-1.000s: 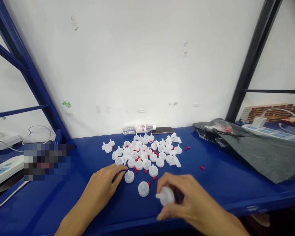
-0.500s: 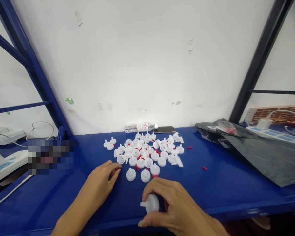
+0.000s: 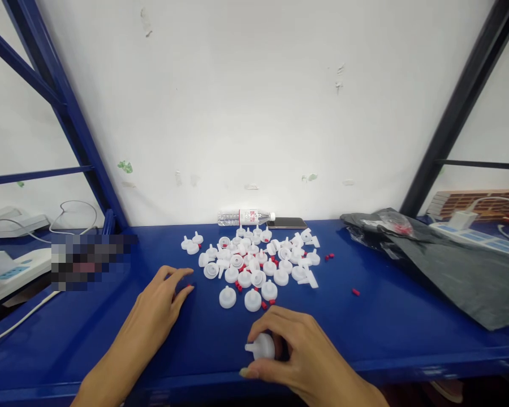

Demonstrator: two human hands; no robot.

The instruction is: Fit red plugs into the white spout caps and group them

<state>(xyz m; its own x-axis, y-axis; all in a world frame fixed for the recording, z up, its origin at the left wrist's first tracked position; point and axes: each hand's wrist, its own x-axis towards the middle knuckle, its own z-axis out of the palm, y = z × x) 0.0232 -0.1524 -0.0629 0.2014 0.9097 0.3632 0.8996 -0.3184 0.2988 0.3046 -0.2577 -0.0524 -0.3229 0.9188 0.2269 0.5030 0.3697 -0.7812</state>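
Observation:
My right hand (image 3: 294,350) is closed around a white nozzle cap (image 3: 263,346) at the front of the table, its narrow spout pointing left. On the left, my left hand (image 3: 165,291) is low over the tabletop with thumb and index finger curved. A small red cap (image 3: 189,285) shows at its thumb tip, mostly covered by the fingers. Beyond both hands lies a loose heap of white nozzle caps (image 3: 245,278), some upright and others tipped over. Small red caps (image 3: 238,286) are scattered among them.
A clear plastic bottle (image 3: 246,217) lies against the wall beside a phone (image 3: 286,223). Black plastic bags (image 3: 441,271) cover the right side of the blue table (image 3: 322,322). A single red cap (image 3: 356,292) lies apart to the right. Power strips stand at both sides.
My left hand has drawn left, away from the heap, with the red cap at its fingertips; its thumb and index finger are farther apart. My right hand keeps hold of the white nozzle cap.

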